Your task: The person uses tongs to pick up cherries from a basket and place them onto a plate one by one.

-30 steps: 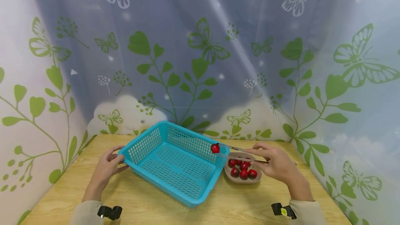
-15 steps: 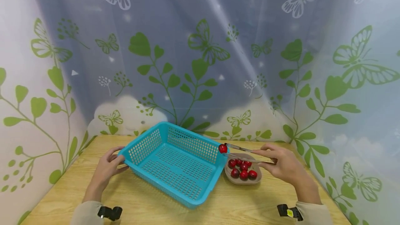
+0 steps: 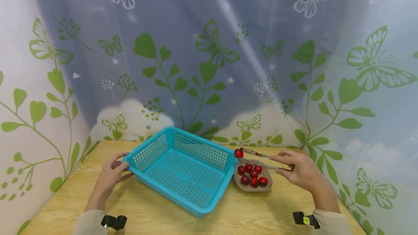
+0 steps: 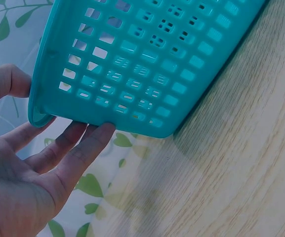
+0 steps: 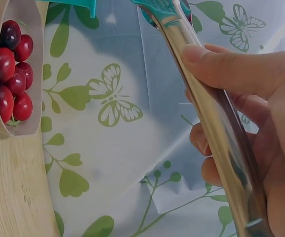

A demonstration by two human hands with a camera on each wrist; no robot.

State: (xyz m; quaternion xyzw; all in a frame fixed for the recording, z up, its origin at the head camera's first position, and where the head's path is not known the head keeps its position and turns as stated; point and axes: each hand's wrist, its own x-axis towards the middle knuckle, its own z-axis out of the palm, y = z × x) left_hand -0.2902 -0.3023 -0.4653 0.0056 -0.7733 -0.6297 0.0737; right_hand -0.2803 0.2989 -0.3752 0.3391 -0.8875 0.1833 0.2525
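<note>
My left hand (image 3: 110, 173) holds the left corner of the blue plastic basket (image 3: 186, 171); in the left wrist view the thumb is at the rim and the fingers (image 4: 80, 158) touch the perforated wall. My right hand (image 3: 302, 171) grips metal tongs (image 5: 209, 118) between thumb and fingers. At their tips, a red cherry (image 3: 238, 153) is held just off the basket's right corner, above the far-left side of a beige bowl (image 3: 270, 182). Several more dark red cherries (image 5: 16, 81) lie in that bowl. The tips and held cherry are mostly cut off in the right wrist view.
Basket and bowl stand side by side on a light wooden table (image 3: 130, 209). A curtain (image 3: 183, 64) printed with butterflies and leaves hangs behind and along both sides. No cherries show inside the basket.
My right hand has drawn the tongs and the cherry rightward, from over the basket's right side to beyond its rim, near the bowl. My left hand and the basket have stayed put.
</note>
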